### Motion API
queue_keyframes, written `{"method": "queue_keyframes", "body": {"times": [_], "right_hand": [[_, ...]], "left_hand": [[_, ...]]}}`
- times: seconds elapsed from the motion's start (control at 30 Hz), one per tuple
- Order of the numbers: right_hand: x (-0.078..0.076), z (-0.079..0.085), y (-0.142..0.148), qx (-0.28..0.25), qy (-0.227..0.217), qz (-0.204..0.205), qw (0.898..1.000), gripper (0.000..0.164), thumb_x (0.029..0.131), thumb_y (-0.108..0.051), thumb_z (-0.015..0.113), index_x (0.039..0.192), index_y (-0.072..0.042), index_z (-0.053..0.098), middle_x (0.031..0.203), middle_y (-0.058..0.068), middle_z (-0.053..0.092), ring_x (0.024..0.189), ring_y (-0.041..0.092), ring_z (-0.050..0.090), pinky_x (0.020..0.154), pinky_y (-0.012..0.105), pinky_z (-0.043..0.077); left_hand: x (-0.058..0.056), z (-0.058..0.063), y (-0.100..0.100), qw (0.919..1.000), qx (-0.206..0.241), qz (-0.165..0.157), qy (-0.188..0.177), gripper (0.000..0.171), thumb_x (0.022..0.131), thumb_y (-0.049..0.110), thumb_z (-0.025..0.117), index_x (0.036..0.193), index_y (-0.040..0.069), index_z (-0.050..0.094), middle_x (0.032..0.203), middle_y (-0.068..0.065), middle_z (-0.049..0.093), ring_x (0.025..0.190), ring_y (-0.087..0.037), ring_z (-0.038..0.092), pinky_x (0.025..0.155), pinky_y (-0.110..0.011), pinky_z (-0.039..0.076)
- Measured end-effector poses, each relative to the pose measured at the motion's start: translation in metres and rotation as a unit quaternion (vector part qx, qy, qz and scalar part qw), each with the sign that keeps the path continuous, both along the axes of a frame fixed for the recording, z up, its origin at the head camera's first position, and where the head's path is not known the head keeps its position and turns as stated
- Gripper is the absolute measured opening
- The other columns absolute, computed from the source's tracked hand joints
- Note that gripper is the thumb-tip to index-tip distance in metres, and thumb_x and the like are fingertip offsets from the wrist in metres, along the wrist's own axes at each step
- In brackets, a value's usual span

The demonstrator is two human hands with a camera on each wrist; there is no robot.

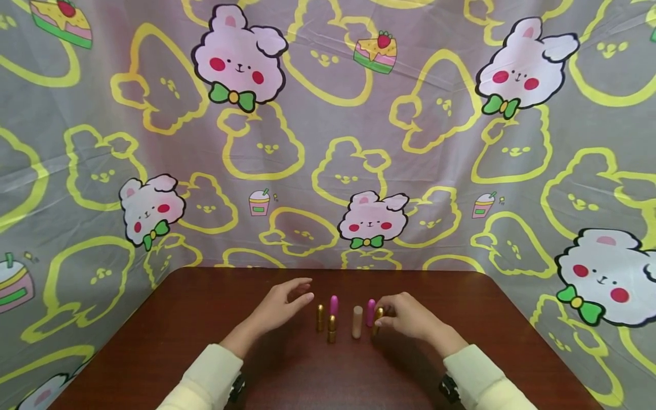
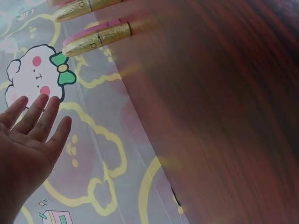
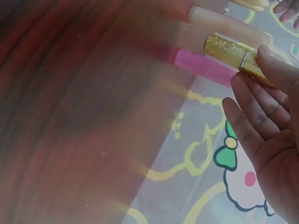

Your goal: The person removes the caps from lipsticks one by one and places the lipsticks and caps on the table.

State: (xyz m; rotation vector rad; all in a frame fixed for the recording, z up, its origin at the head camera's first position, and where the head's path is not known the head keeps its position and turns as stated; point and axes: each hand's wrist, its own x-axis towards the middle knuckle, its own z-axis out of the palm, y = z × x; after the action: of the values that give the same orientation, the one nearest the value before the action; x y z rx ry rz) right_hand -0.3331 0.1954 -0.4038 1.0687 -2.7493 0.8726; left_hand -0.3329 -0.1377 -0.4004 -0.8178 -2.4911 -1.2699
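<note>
My right hand (image 1: 410, 316) pinches a gold bullet-shaped lipstick tube (image 3: 227, 50) between thumb and fingers; whether its base touches the table I cannot tell. Close behind it stands a pink tube (image 1: 370, 312). A beige tube (image 1: 356, 323) is upright just left of that hand. Two gold tubes, a rear one (image 1: 320, 318) and a front one (image 1: 332, 329), stand further left, with another pink tube (image 1: 334, 305) behind them. My left hand (image 1: 283, 306) hovers left of the group, holding nothing, its fingers spread in the left wrist view.
The tubes are on a dark red-brown wooden table (image 1: 179, 324). Its far edge meets a grey curtain (image 1: 307, 233) printed with white rabbits and yellow outlines, which also runs along both sides.
</note>
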Motion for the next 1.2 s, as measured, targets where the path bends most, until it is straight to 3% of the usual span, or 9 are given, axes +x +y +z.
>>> {"method": "queue_keyframes", "body": {"times": [0.27,0.4,0.67,0.93,1.2], "right_hand": [[0.002,0.017,0.002,-0.063,0.009,-0.023,0.998,0.016,0.083,-0.017,0.078,0.095,-0.011,0.071,0.081,-0.011,0.066,0.071,0.007,0.061,0.064,0.026,0.053],[0.004,0.027,0.000,-0.098,0.007,-0.047,0.994,0.018,0.083,-0.021,0.078,0.096,-0.010,0.071,0.081,-0.008,0.066,0.070,0.010,0.061,0.062,0.026,0.053],[0.009,0.045,-0.006,-0.176,0.014,-0.076,0.981,0.019,0.081,-0.017,0.079,0.097,-0.010,0.072,0.083,-0.003,0.068,0.071,0.016,0.062,0.062,0.028,0.054],[0.006,0.053,-0.014,-0.248,0.002,-0.084,0.965,0.024,0.082,-0.018,0.079,0.101,-0.007,0.072,0.089,0.003,0.070,0.077,0.019,0.067,0.069,0.027,0.056],[0.005,0.057,-0.022,-0.321,-0.030,-0.095,0.942,0.027,0.085,-0.016,0.076,0.106,0.001,0.070,0.094,0.010,0.072,0.084,0.018,0.069,0.076,0.030,0.056]], "left_hand": [[0.000,0.003,0.006,0.9991,0.040,0.006,-0.008,0.037,0.096,0.025,0.063,0.127,0.006,0.061,0.117,-0.012,0.066,0.102,-0.025,0.065,0.087,-0.044,0.051],[0.002,0.008,0.010,0.9978,0.065,0.009,-0.013,0.035,0.096,0.019,0.063,0.127,0.002,0.061,0.117,-0.014,0.066,0.102,-0.027,0.065,0.087,-0.046,0.051],[0.027,0.041,0.021,0.9909,0.127,-0.002,-0.045,0.031,0.097,0.008,0.060,0.124,-0.008,0.059,0.116,-0.019,0.065,0.108,-0.031,0.063,0.091,-0.035,0.050],[0.003,0.023,0.025,0.9789,0.199,-0.022,-0.039,0.032,0.096,0.006,0.060,0.124,-0.008,0.058,0.118,-0.020,0.065,0.112,-0.032,0.061,0.094,-0.034,0.048],[0.001,0.027,0.032,0.9622,0.267,-0.046,-0.032,0.032,0.097,0.008,0.060,0.123,-0.010,0.058,0.119,-0.026,0.062,0.114,-0.031,0.060,0.096,-0.030,0.046]]}}
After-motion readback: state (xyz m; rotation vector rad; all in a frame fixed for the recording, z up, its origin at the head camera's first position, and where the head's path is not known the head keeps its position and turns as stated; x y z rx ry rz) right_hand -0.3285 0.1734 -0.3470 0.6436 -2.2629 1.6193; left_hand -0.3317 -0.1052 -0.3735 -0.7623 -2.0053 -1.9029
